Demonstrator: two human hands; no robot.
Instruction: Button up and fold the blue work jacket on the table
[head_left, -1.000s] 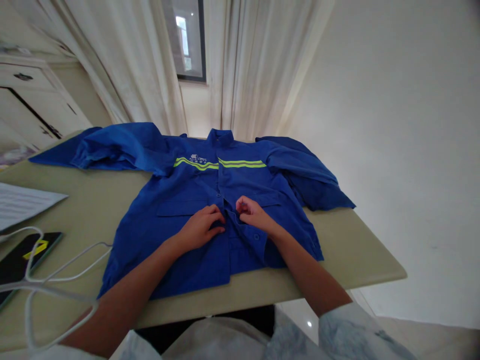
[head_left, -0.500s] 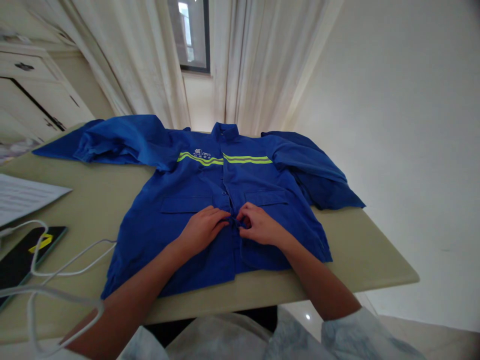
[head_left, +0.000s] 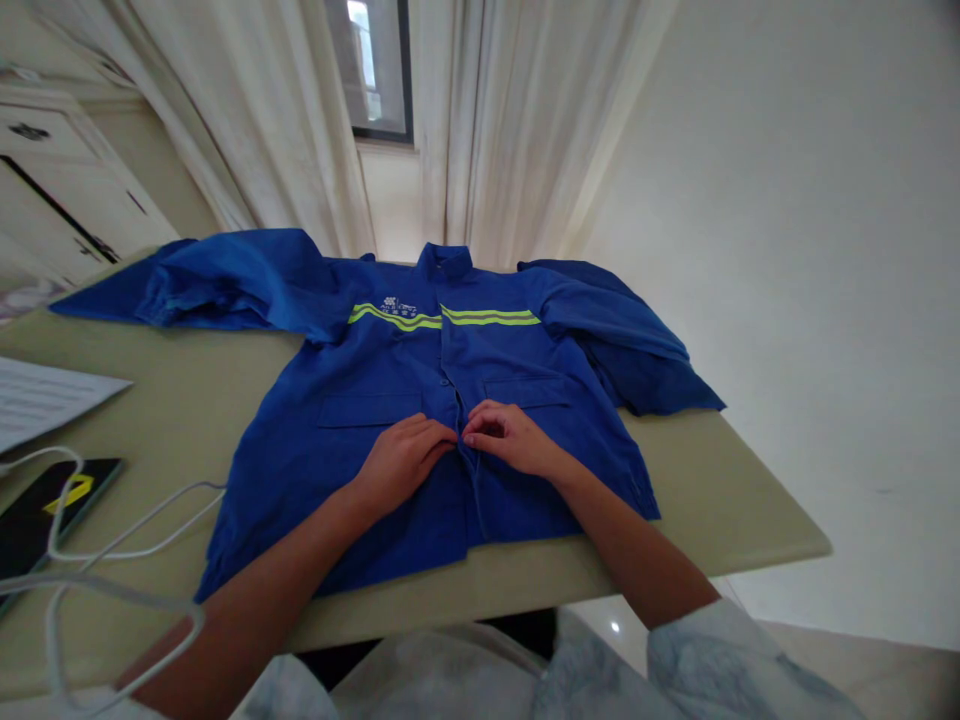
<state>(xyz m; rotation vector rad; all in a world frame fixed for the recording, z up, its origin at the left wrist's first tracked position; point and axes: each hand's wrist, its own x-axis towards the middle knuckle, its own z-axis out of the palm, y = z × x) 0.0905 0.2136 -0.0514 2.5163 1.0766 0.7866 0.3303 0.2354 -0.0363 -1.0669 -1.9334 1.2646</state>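
A blue work jacket [head_left: 375, 370] with yellow-green reflective stripes lies face up, its collar at the far side and its sleeves spread out. At the middle of the front opening, my left hand [head_left: 405, 455] pinches the left placket edge between thumb and fingers. Just to its right, my right hand [head_left: 514, 437] has thumb and fingertips closed on the other placket edge. The two sets of fingertips almost meet. Any button between them is hidden. Above my hands, a small button [head_left: 444, 382] shows on the placket.
The jacket rests on a pale green table [head_left: 750, 510]. On the left lie a printed sheet [head_left: 52, 395], a dark flat device [head_left: 45, 515] with a yellow mark, and a looping white cable [head_left: 135, 545]. Curtains [head_left: 510, 130] hang behind, and a white wall stands at right.
My right fingertips have moved slightly left and up, closer to my left fingers. The placket flap that was lifted by the right hand now lies flatter. The view has shifted slightly.
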